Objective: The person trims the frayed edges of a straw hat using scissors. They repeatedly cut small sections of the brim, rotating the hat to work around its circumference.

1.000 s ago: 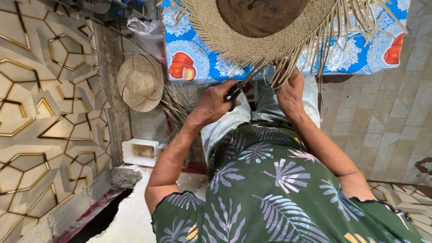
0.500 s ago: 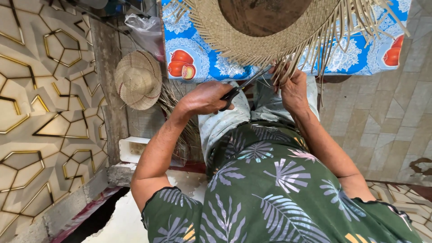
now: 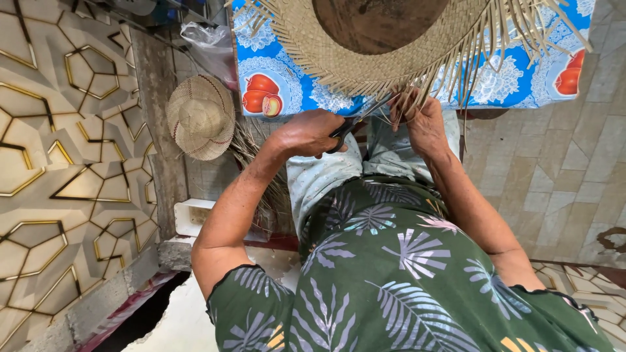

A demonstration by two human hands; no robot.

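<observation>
A woven straw hat (image 3: pixel 339 49) with a brown crown lies on a table with a blue patterned cloth (image 3: pixel 274 85). Loose unwoven strands hang off the hat's brim toward me. My left hand (image 3: pixel 306 133) is closed on dark scissors (image 3: pixel 352 124), whose blades point at the strands at the brim's edge. My right hand (image 3: pixel 424 120) pinches a bunch of those loose strands (image 3: pixel 450 78) just beside the scissor tips. Both forearms reach out over my lap, which is covered by a green leaf-print shirt.
A second, smaller straw hat (image 3: pixel 199 117) hangs on the wall at left, above a bundle of dry straw (image 3: pixel 257 163). A white box (image 3: pixel 192 218) sits on the floor by the wall. A patterned panel (image 3: pixel 65 163) fills the left side; tiled floor (image 3: pixel 561 176) lies to the right.
My left hand with the scissors has crept up closer to the hat's brim and my left elbow has swung outward. My right hand stays on the strands.
</observation>
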